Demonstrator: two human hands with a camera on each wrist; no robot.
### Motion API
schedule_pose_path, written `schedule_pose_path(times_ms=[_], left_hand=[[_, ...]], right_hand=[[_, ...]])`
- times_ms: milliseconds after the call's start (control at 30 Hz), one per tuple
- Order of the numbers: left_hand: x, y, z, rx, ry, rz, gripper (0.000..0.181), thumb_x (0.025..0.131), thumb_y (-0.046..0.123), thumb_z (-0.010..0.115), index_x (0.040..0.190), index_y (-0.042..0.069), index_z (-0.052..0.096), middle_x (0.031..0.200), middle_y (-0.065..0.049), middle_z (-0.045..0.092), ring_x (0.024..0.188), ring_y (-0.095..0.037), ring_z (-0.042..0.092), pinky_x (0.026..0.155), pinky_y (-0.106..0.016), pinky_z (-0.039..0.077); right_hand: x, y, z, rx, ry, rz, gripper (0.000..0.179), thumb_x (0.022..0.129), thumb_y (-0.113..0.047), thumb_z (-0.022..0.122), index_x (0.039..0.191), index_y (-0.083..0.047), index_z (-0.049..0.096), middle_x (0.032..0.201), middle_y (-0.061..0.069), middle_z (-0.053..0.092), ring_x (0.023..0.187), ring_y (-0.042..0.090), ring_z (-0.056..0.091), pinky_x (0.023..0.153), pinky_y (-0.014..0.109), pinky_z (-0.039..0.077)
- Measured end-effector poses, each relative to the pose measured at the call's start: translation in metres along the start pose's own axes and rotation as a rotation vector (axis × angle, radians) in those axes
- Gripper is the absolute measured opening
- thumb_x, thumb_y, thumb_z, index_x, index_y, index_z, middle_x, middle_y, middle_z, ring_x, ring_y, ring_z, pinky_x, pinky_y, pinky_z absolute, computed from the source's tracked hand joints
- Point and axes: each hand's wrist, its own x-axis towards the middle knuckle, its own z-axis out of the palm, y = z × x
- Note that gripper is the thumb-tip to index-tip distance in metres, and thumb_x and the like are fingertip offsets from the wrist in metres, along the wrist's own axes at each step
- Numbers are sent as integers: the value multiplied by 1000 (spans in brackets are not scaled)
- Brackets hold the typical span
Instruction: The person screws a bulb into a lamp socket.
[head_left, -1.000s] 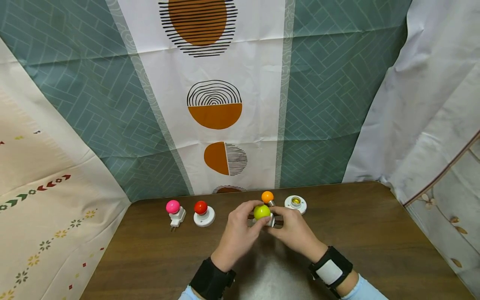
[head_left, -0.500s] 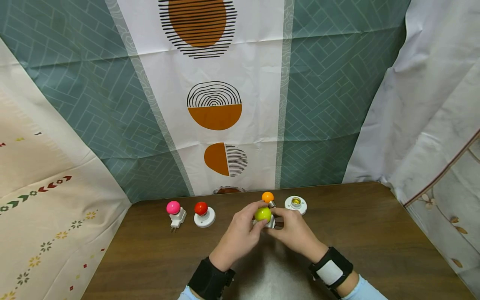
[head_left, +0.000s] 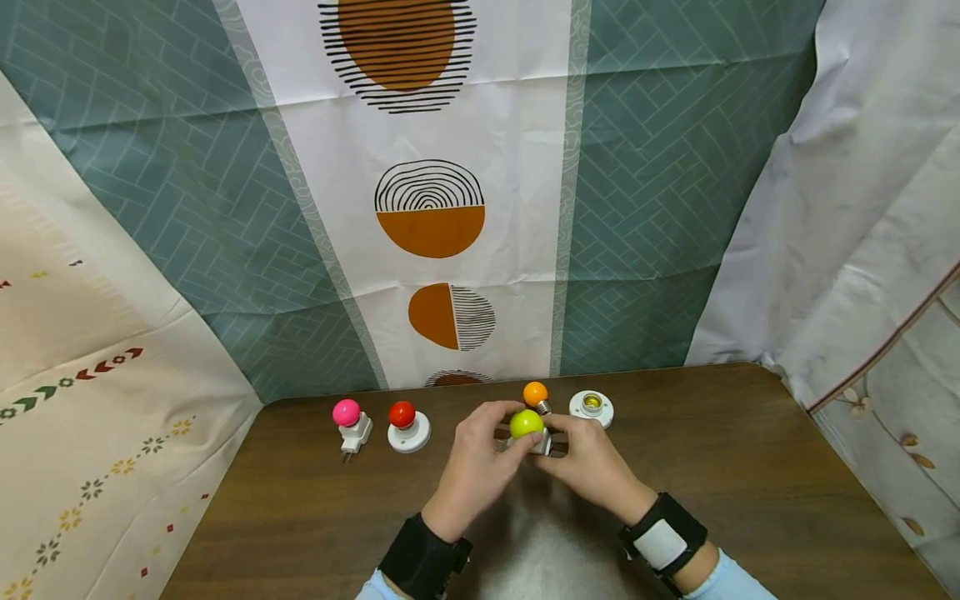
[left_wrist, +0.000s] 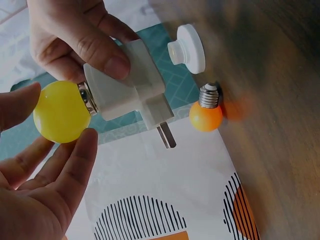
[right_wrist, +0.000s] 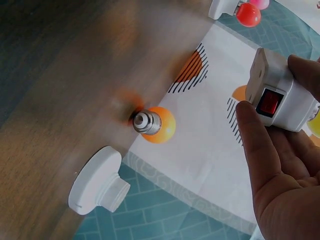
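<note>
My left hand (head_left: 474,458) holds a yellow light bulb (left_wrist: 61,111) between thumb and fingertips. My right hand (head_left: 592,467) grips a white plug-in bulb socket (left_wrist: 122,82), thumb on one side and fingers on the other. The bulb's metal screw base (left_wrist: 88,98) shows as a narrow band at the socket's mouth. Two flat prongs (left_wrist: 167,135) stick out of the socket's far end. On its side, a red switch (right_wrist: 269,102) faces the right wrist camera, with a fingertip close beside it.
Just beyond the hands lies a loose orange bulb (head_left: 535,393). To its right stands a round white lamp holder (head_left: 576,407) without a bulb. Further left are a red bulb (head_left: 401,414) in a round holder and a pink bulb (head_left: 346,412) in a plug-in socket. Curtains hang behind the wooden table (head_left: 675,433).
My left hand shifts slightly right and then back at the yellow bulb. The right hand keeps its grip on the socket, and the other bulbs and holders stay put.
</note>
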Motion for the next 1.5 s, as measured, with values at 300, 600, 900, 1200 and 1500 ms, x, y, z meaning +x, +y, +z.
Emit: schedule_pose_path(times_ms=[300, 600, 900, 1200, 1500], left_hand=[[0, -2, -2, 21, -65, 42, 37, 86, 19, 68, 121, 15, 58, 118, 2, 60, 101, -9, 59, 87, -27, 52], [0, -3, -1, -7, -56, 41, 42, 86, 27, 68, 124, 17, 55, 119, 2, 59, 101, -10, 60, 85, -30, 53], [-1, 1, 0, -9, 46, -56, 40, 80, 40, 71, 114, 19, 61, 107, 4, 63, 89, -9, 61, 74, -19, 53], [-2, 0, 0, -7, 26, -10, 35, 84, 29, 70, 114, 13, 62, 108, 2, 63, 92, -10, 62, 79, -29, 55], [-2, 0, 0, 19, -36, 42, 34, 88, 18, 66, 120, 13, 59, 116, 1, 61, 101, -9, 60, 86, -31, 54]], right_hand=[[1, 0, 0, 3, -17, 6, 39, 71, -24, 81, 106, -21, 66, 101, -9, 68, 84, 6, 64, 73, 19, 53], [2, 1, 0, -23, -2, 7, 42, 70, -23, 81, 109, -18, 66, 103, -6, 68, 85, 5, 64, 72, 19, 53], [2, -1, 0, -33, -4, 26, 39, 70, -26, 81, 107, -23, 66, 101, -12, 67, 84, 1, 61, 73, 18, 52], [1, -1, 0, -33, -6, 18, 41, 70, -26, 81, 108, -23, 66, 102, -11, 68, 84, 0, 62, 74, 19, 53], [1, -1, 1, -31, -15, 22, 39, 70, -26, 82, 105, -22, 66, 98, -11, 67, 82, 1, 61, 72, 18, 52]])
